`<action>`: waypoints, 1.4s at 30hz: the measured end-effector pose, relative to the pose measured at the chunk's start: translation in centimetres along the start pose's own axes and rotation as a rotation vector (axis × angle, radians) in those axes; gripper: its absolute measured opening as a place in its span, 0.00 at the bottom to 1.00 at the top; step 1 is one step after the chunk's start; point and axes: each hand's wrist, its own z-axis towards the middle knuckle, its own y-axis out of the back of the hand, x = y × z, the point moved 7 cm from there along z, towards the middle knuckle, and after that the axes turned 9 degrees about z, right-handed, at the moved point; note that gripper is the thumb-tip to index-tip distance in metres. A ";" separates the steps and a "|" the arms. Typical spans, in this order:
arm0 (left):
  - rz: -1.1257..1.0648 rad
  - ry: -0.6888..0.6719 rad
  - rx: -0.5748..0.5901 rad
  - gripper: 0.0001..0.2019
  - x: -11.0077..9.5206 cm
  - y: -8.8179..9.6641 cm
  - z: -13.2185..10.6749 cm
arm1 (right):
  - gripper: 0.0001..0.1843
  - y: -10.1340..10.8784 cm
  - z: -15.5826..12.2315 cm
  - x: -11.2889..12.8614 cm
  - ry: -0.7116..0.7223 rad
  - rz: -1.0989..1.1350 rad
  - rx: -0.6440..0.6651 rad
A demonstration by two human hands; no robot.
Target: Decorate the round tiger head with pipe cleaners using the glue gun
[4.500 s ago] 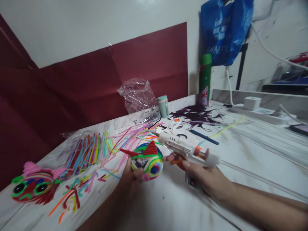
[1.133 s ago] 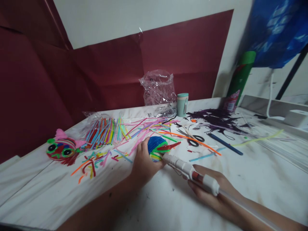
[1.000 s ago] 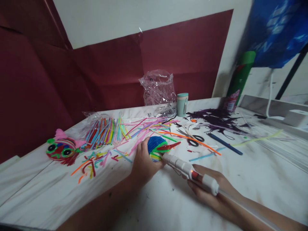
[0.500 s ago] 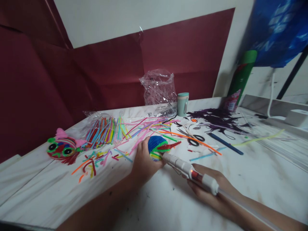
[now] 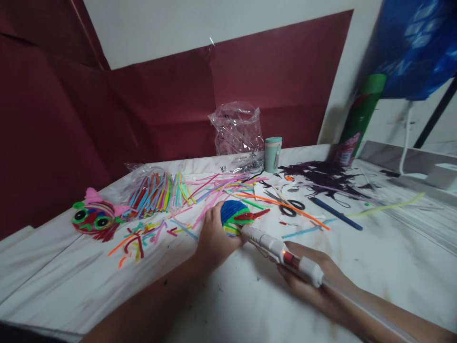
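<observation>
My left hand point(image 5: 213, 237) is closed around a small round figure point(image 5: 233, 217) wrapped in blue, green and yellow pipe cleaners, with a red pointed piece sticking out to the right. It rests on the white table point(image 5: 89, 281). My right hand point(image 5: 314, 283) grips a white hot glue gun point(image 5: 282, 250), its nozzle touching the lower right side of the figure. A clear glue stick runs back from the gun along my right forearm.
A finished red and green pipe-cleaner face point(image 5: 93, 219) lies far left. Coloured pipe-cleaner pieces point(image 5: 157, 193) are scattered behind my hands, with scissors point(image 5: 289, 205), a blue pen point(image 5: 335, 214), purple scraps point(image 5: 321, 174), a teal cup point(image 5: 273, 154), a plastic bag point(image 5: 237, 136) and a green can point(image 5: 359, 119).
Since 4.5 s ago the figure came down onto the table and the glue gun's nozzle moved against it. Over the last second both hands stayed almost still.
</observation>
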 end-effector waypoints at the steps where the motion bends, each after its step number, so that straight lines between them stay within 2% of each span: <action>1: 0.001 0.000 0.001 0.43 0.0 0.0 0.0 | 0.09 0.0 0.0 0.0 0.004 0.004 0.000; 11: 0.006 0.025 0.035 0.43 0.1 0.0 0.0 | 0.07 0.0 0.0 0.0 -0.015 0.004 -0.012; 17: -0.010 0.015 -0.010 0.41 0.1 0.1 0.0 | 0.08 0.2 0.2 0.4 0.031 0.008 -0.031; 21: -0.016 0.026 0.002 0.42 0.1 0.1 -0.1 | 0.09 0.4 0.0 0.2 0.007 0.001 -0.051; 26: -0.014 0.038 -0.005 0.42 0.3 0.2 -0.1 | 0.08 0.2 -0.1 0.0 -0.031 0.000 -0.011; 32: 0.011 -0.012 -0.037 0.40 -0.1 0.1 -0.2 | 0.08 0.1 0.1 0.4 -0.022 0.055 -0.008; 42: -0.010 0.006 -0.017 0.42 0.1 0.1 -0.2 | 0.08 0.1 -0.2 -0.1 -0.031 0.001 -0.019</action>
